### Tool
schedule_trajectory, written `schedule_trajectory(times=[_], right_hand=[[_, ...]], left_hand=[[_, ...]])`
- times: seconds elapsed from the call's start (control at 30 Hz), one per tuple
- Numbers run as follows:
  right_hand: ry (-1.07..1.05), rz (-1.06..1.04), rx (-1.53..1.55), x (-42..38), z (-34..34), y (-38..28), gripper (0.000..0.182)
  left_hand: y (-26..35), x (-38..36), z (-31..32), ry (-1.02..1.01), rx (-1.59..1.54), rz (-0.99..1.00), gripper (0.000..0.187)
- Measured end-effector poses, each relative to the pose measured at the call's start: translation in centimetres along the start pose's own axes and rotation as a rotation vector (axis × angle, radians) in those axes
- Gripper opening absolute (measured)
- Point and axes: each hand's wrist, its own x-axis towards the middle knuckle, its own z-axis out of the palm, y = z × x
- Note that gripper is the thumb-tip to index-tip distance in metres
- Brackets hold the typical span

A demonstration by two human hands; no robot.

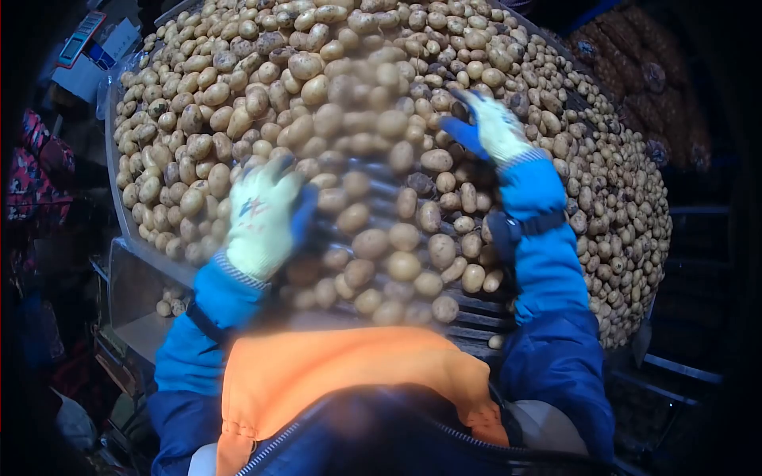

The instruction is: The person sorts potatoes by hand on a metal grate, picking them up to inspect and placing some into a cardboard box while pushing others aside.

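Note:
A large heap of potatoes covers the slatted surface in front of me. My left hand, in a pale glove with blue on the thumb and fingers, rests on potatoes at the left, slightly blurred. Its thumb stands apart from the fingers. Farther forward on the right, my right hand wears a matching glove and touches the potatoes with fingers stretched out and thumb apart. Neither hand shows a potato gripped in it. Between the hands, loose potatoes lie over the slats, some smeared by blur.
A pale rim bounds the heap on the left. Below it, a few potatoes lie in a side compartment. A device with a screen stands at the upper left. Net sacks are stacked at the upper right.

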Motion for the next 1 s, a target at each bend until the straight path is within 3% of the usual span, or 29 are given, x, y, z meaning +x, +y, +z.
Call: schedule_trajectory(times=[0.07,0.1,0.3,0.33,0.4,0.47,0.5,0.53,0.6,0.63,0.7,0.73,0.8,0.83,0.87,0.93,1.0], right_hand=[[0.082,-0.049,-0.067,0.7,2.4,-1.0,0.066],[0.15,-0.083,-0.058,0.5,3.2,-0.7,0.058],[-0.016,-0.035,-0.125,-12.5,0.5,-5.2,0.037],[-0.026,-0.049,-0.166,-14.8,0.4,-5.1,0.036],[-0.286,0.131,-0.072,-18.0,-1.6,-5.1,0.037],[-0.255,0.14,-0.016,-20.6,-2.2,-4.3,0.03],[-0.39,0.233,-0.053,-20.5,-3.9,-4.8,0.039],[-0.389,0.215,-0.001,-20.4,-4.1,-3.7,0.035],[-0.193,0.191,0.015,-19.1,-4.1,-2.9,0.03],[-0.111,0.244,0.186,-17.2,-5.6,-4.5,0.025],[0.119,0.009,0.151,-13.8,-4.7,-4.1,0.027],[0.079,0.008,0.225,-11.5,-5.6,-5.3,0.033],[0.151,-0.105,0.363,-6.4,-3.6,-4.8,0.047],[0.175,-0.229,0.317,-3.6,-3.1,-4.7,0.053],[0.146,-0.207,0.296,-1.4,-3.0,-5.6,0.06],[0.137,-0.219,0.2,3.9,-0.4,-4.9,0.071],[-0.003,-0.111,0.502,9.1,1.6,-5.2,0.082]], left_hand=[[1.6,2.3,0.2,0.024,-0.074,0.091,0.032],[1.8,3.9,0.5,0.009,-0.043,0.174,0.038],[1.1,11.9,6.8,-0.033,0.104,0.466,0.056],[1.4,12.9,7.5,-0.036,0.164,0.448,0.055],[1.4,14.7,8.0,-0.261,0.17,0.324,0.056],[1.4,14.8,7.4,-0.255,0.126,0.294,0.048],[0.7,14.4,7.4,-0.258,0.152,0.284,0.046],[0.0,13.9,7.2,-0.262,0.177,0.271,0.044],[-1.3,12.7,6.0,-0.206,0.214,0.354,0.033],[-2.0,11.8,5.4,-0.23,0.244,0.32,0.032],[-3.5,9.8,4.7,-0.164,0.288,0.322,0.031],[-3.1,9.2,3.1,-0.222,0.31,0.259,0.032],[-4.8,7.8,2.8,-0.11,0.307,0.287,0.032],[-4.9,7.8,2.1,-0.16,0.308,0.187,0.031],[-5.6,8.0,1.5,-0.206,0.31,0.068,0.027],[-8.3,6.4,0.1,-0.06,0.328,0.053,0.026],[-9.9,5.5,-0.5,-0.118,0.163,-0.029,0.03]])
